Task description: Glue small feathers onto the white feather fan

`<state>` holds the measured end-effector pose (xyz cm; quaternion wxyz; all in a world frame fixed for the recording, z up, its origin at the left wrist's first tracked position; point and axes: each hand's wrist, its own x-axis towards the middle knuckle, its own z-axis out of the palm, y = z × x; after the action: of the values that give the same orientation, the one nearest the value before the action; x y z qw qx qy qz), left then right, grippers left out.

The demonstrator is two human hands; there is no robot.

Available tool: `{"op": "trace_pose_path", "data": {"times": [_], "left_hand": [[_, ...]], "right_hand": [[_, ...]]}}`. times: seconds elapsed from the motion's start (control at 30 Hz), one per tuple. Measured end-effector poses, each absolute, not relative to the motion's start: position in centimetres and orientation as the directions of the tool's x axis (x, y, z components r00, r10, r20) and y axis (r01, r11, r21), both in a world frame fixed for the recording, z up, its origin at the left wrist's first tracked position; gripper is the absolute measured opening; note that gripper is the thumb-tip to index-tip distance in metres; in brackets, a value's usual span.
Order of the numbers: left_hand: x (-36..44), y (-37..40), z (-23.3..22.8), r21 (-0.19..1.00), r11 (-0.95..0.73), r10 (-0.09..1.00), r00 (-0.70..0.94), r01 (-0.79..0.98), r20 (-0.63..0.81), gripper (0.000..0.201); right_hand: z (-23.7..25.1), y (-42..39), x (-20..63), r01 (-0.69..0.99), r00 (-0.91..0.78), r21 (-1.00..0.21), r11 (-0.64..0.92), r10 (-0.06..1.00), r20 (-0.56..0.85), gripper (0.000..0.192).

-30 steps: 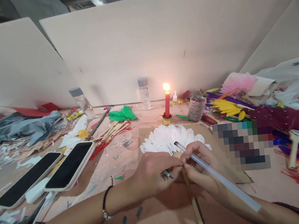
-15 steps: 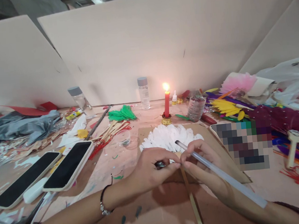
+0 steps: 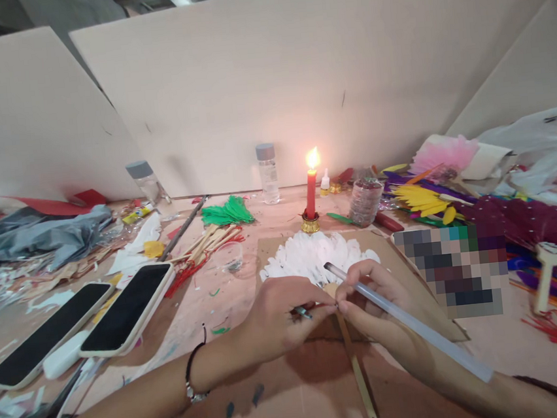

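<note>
My left hand [image 3: 283, 310] is closed, thumb and forefinger pinched together. A small dark object with a shiny green tint [image 3: 302, 312] shows in the gap of its curled fingers; its kind is unclear. In my right hand [image 3: 373, 298] lies a translucent glue stick [image 3: 418, 330] with a blackened tip, slanting across the fingers. The fingertips of both hands meet over the base of a white feather fan [image 3: 312, 256]; whatever is pinched there is too small to name. Below them runs the fan's wooden handle [image 3: 356, 372]. Cardboard [image 3: 396, 257] lies beneath the fan.
Behind the fan burns a red candle [image 3: 311, 196] in a gold holder. Green feathers [image 3: 229, 212] and clear bottles [image 3: 268, 180] stand or lie farther back. Two phones [image 3: 128, 309] are at left. A dark red fan [image 3: 511, 223] and colourful feathers crowd the right.
The dark object in my left hand has turned slightly, showing a greenish end. The glue stick has shifted a little left. The candle flame has grown taller.
</note>
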<state>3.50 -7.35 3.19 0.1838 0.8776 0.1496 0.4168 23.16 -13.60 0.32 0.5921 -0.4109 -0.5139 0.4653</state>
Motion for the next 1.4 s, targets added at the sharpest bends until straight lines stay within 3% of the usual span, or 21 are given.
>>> {"op": "trace_pose_path", "data": {"times": [0.13, 0.33, 0.5, 0.8, 1.0, 1.13, 1.3, 1.4], "left_hand": [[3.4, -7.6, 3.7, 0.513, -0.845, 0.479, 0.646, 0.155, 0.594, 0.026], [3.1, -7.8, 3.9, 0.488, -0.857, 0.443, 0.718, 0.165, 0.536, 0.041], [3.2, -8.2, 4.4, 0.459, -0.878, 0.439, 0.612, 0.136, 0.658, 0.030], [3.5, -8.1, 3.4, 0.448, -0.879, 0.445, 0.616, 0.163, 0.650, 0.023], [3.5, -7.7, 2.8, 0.466, -0.876, 0.432, 0.630, 0.124, 0.645, 0.026], [3.5, -7.9, 3.1, 0.588, -0.804, 0.489, 0.663, 0.090, 0.567, 0.026], [3.7, -8.2, 3.9, 0.832, -0.549, 0.600, 0.731, 0.081, 0.325, 0.038], [3.8, -8.3, 4.3, 0.884, -0.454, 0.647, 0.722, 0.109, 0.244, 0.034]], "right_hand": [[0.9, -13.7, 23.1, -0.115, 0.054, -0.964, 0.238, 0.971, 0.233, 0.025], [0.4, -13.5, 23.4, -0.097, 0.080, -0.960, 0.265, 0.963, 0.257, 0.023], [0.9, -13.5, 23.4, -0.042, 0.077, -0.943, 0.329, 0.942, 0.325, 0.021], [0.0, -14.2, 23.4, 0.207, 0.068, -0.881, 0.426, 0.892, 0.447, 0.013], [-0.2, -14.0, 23.5, 0.222, 0.034, -0.869, 0.443, 0.887, 0.461, 0.015], [-0.8, -14.2, 23.4, 0.197, -0.001, -0.891, 0.409, 0.909, 0.416, 0.020], [-1.1, -14.6, 23.5, 0.210, -0.008, -0.875, 0.436, 0.896, 0.444, 0.023], [-1.0, -14.7, 23.6, 0.215, -0.024, -0.868, 0.448, 0.891, 0.454, 0.025]]}}
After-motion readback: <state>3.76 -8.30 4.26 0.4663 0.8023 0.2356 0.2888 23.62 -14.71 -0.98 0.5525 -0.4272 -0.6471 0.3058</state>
